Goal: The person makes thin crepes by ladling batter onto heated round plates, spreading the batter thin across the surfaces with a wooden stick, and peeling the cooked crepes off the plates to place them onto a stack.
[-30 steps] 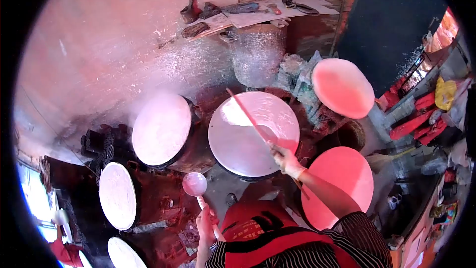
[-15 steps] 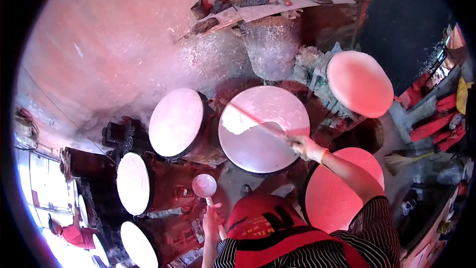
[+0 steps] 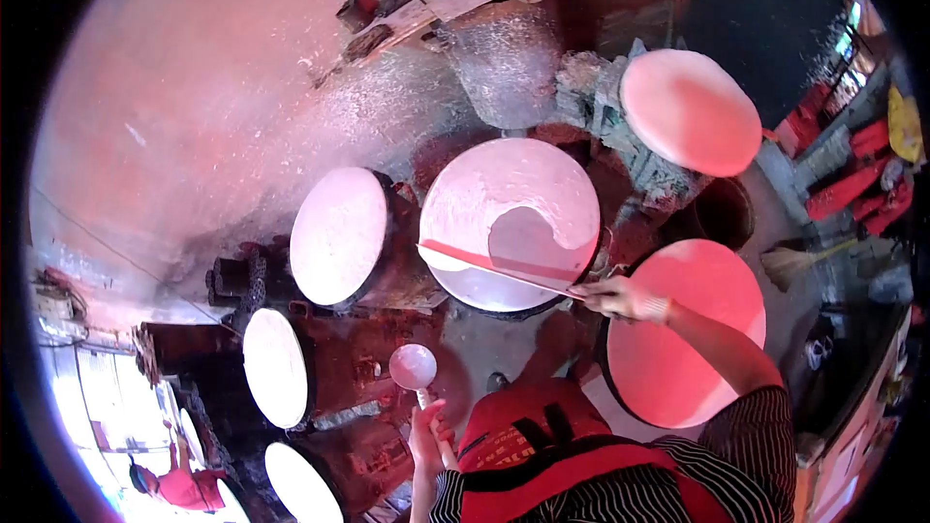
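My right hand is closed around the handle end of a long, thin, flat spreader. The spreader lies across the near part of a round griddle. Pale wet batter coats the far part and both sides of that griddle, with a grey uncoated patch in the middle. Low in front of my body, my left hand grips a ladle by its handle, bowl upward and away from the griddle. Whether the ladle holds anything is unclear. A round red-lit griddle lies below my right forearm.
Another griddle stands left of the middle one, and two pale discs lie nearer. A round reddish disc is at the upper right, beside a dark bucket. Another person in red is at the far lower left.
My right hand has swept the spreader toward me and slightly right, carrying batter around the left side of the griddle. The bare patch now appears smaller. My left hand still holds the ladle.
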{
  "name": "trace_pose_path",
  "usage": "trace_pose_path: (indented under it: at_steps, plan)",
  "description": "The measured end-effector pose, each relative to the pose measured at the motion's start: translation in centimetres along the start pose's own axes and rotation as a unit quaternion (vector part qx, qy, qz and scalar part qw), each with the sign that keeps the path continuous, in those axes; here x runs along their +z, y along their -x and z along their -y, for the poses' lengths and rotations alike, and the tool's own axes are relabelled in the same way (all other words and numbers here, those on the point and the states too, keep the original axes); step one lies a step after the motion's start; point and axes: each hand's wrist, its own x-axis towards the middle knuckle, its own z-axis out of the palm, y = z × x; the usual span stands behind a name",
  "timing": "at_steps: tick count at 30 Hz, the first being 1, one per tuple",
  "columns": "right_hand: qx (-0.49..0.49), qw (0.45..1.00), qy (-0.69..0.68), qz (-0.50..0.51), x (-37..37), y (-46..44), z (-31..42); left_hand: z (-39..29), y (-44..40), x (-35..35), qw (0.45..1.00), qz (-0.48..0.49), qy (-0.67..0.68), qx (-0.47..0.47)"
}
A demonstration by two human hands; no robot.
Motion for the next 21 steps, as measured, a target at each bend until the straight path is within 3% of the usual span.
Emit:
trace_pose_path:
  at_steps: [1, 3, 4, 5, 8, 10, 13, 16, 17, 18, 19, 20, 21]
  plan:
    - [0.045, 0.999, -0.010, -0.028, 0.3, 0.9, -0.8, -0.5, -0.8, -0.2, 0.999, -0.013, -0.037, -0.014]
    - [-0.106, 0.966, -0.146, -0.183, 2.6, -1.3, -6.1, -2.2, -1.0, 1.1, 0.992, -0.030, -0.122, 0.001]
    - [-0.191, 0.932, -0.190, -0.242, 4.1, -1.8, -6.2, -2.9, -1.9, 0.4, 0.994, 0.029, -0.102, -0.031]
    - [-0.114, 0.925, -0.213, -0.292, 5.7, -2.0, -6.2, -3.4, -2.3, -0.1, 0.991, 0.035, -0.124, -0.026]
    - [-0.022, 0.965, -0.209, -0.156, 8.8, -2.7, -8.7, -6.1, -2.4, -0.4, 0.981, 0.090, -0.168, -0.026]
    - [0.049, 0.973, -0.123, -0.191, 14.3, 3.9, -2.9, -7.3, -3.5, -2.4, 0.973, 0.134, -0.186, -0.021]
    - [0.125, 0.954, -0.115, -0.249, 19.0, 7.5, -9.2, -8.6, -5.5, -6.0, 0.963, 0.155, -0.222, -0.009]
    - [0.044, 0.864, -0.399, -0.306, 26.5, 4.9, -6.9, -10.3, -5.7, -9.2, 0.958, 0.116, -0.263, -0.012]
    - [-0.081, 0.826, -0.527, -0.183, 27.8, 0.5, -9.8, -10.4, -5.6, -10.8, 0.960, 0.114, -0.254, -0.009]
    - [-0.093, 0.820, -0.496, -0.269, 30.5, -3.4, -4.6, -10.6, -5.6, -12.3, 0.963, 0.110, -0.244, -0.006]
    - [-0.126, 0.781, -0.540, -0.289, 32.2, -9.4, -5.3, -11.0, -5.6, -13.7, 0.962, 0.109, -0.251, -0.019]
    - [-0.210, 0.817, -0.473, -0.253, 33.1, -14.9, -4.5, -11.3, -5.4, -15.1, 0.969, 0.100, -0.227, -0.023]
    - [-0.246, 0.795, -0.484, -0.272, 33.3, -21.8, -4.3, -11.5, -5.0, -16.5, 0.975, 0.093, -0.202, -0.027]
